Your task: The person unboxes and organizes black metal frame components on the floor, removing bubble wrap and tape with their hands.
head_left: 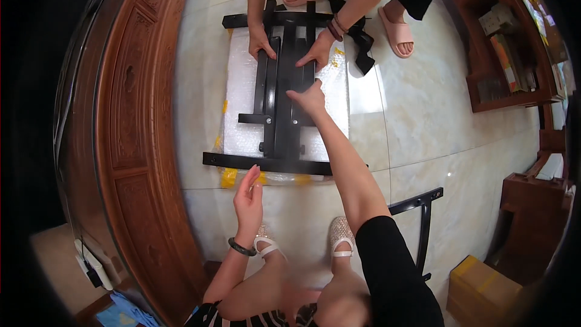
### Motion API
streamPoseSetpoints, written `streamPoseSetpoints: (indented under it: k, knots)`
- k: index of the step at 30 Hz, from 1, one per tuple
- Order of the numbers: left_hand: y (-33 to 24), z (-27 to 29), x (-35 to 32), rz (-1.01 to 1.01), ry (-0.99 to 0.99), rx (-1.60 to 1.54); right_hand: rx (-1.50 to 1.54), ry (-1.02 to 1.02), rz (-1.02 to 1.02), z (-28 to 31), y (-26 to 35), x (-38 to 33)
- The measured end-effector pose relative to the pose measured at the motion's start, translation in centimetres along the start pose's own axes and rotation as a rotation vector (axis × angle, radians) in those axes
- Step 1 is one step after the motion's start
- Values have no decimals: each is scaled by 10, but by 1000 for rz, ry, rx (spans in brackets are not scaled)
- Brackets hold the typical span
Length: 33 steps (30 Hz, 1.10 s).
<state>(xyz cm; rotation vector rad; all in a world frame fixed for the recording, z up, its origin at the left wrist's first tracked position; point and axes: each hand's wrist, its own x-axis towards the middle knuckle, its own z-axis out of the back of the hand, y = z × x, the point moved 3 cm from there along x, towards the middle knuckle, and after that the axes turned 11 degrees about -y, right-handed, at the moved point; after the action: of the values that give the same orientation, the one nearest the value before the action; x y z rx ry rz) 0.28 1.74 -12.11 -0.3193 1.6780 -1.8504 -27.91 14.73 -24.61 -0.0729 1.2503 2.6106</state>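
Black metal frame (283,94), flat on bubble wrap (242,85) on the tiled floor (423,115); right hand (310,98) pressing its centre, fingers spread; left hand (249,197) open, empty, near the frame's front bar (another person's two hands at the far end)

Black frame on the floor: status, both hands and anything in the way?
Right hand flat on black metal frame, open. Left hand open, hovering off frame's near bar. Other person's hands pressing far end. Frame lies on bubble wrap.

black metal frames (284,85): 2 | hands (249,197): 4 | pink slippers (396,31): 2 | cardboard boxes (481,284): 1
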Motion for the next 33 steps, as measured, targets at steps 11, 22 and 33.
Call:
streamPoseSetpoints:
  k: [11, 22, 33]
  knots:
    - [2, 15, 3, 27, -50, -41, 64, -112, 161, 114, 63, 10]
    - [-23, 4, -12, -33, 63, 17, -245, -164, 338, 347, 47, -18]
    - [-56, -1, -14, -93, 49, 91, 9, 42, 408, 454, 96, -39]
